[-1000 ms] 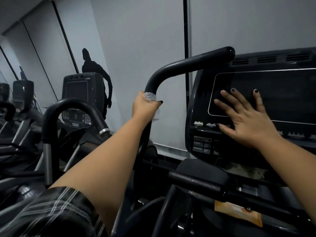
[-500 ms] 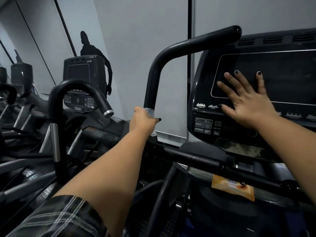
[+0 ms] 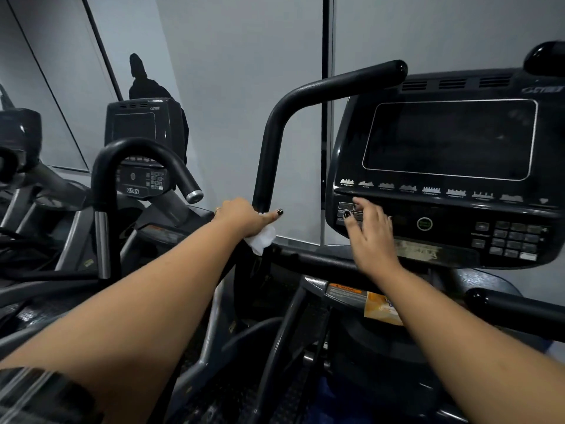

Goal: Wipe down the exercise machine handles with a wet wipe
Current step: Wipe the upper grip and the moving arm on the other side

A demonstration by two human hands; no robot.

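Observation:
A black curved handle point(image 3: 270, 142) rises left of the machine's console point(image 3: 446, 166) and bends right at the top. My left hand point(image 3: 241, 217) grips the low part of this handle's upright with a white wet wipe point(image 3: 261, 238) bunched under the fingers. The wipe's loose end hangs below my hand. My right hand point(image 3: 371, 237) hovers in front of the console's lower left buttons, fingers spread, holding nothing. Another black handle point(image 3: 513, 310) pokes in at the lower right.
An orange wipes packet point(image 3: 380, 309) lies on the machine's ledge below the console. A second machine with a looped handle point(image 3: 137, 154) and its own console point(image 3: 140, 148) stands close on the left. A grey wall is behind.
My left hand has slid down the handle's upright with the wipe. My right hand has come off the console screen and dropped to the button area.

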